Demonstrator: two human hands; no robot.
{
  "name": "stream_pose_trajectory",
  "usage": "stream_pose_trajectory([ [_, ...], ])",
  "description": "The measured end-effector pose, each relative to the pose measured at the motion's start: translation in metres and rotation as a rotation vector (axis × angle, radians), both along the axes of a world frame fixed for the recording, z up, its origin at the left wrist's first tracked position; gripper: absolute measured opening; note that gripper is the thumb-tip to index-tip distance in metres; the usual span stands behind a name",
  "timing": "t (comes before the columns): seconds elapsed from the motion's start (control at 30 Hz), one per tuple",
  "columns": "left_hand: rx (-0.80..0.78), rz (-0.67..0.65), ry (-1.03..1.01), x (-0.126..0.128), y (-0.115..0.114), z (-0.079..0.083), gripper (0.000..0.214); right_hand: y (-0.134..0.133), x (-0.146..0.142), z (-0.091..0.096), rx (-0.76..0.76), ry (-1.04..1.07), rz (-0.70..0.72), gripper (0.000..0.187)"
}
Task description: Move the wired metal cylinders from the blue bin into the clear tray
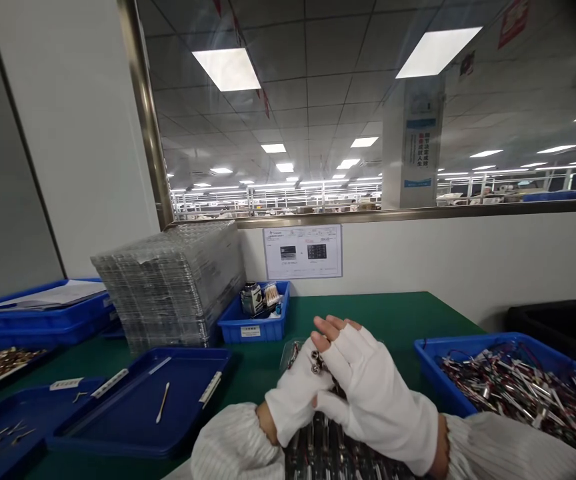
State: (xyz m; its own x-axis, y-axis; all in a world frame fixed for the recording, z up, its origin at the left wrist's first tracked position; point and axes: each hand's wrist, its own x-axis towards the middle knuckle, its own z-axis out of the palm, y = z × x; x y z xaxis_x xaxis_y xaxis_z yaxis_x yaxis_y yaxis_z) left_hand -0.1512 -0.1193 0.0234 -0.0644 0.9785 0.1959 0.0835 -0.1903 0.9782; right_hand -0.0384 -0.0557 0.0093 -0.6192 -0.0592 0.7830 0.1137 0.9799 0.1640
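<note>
Both my hands wear white fingerless gloves and meet over the green table. My left hand is closed around a small metal part with thin wires. My right hand lies across the left one, its fingers stretched out and touching the part. Beneath my wrists lies a clear tray filled with several dark parts in rows.
A blue bin of wired parts stands at right, with a black bin behind it. Blue trays lie at left, one holding a swab. A stack of clear trays and a small blue box stand at the back.
</note>
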Motion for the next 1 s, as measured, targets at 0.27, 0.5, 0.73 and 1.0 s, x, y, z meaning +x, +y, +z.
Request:
stream_pose_trajectory([
  [0.27,0.120,0.040,0.425,-0.023,-0.002,-0.014,0.013,0.004,-0.013,-0.013,-0.805,0.211,0.015,0.091],
  [0.5,0.119,0.003,0.198,-0.021,0.006,-0.029,0.030,0.002,-0.009,-0.016,-0.869,0.155,0.150,0.088],
  [0.73,0.060,0.016,-0.039,-0.040,0.007,-0.048,0.033,0.001,-0.007,-0.015,-0.739,0.150,0.199,0.077],
  [1.0,0.095,-0.024,-0.165,-0.045,0.018,-0.066,0.028,0.002,-0.010,-0.019,-0.663,0.229,0.192,0.070],
])
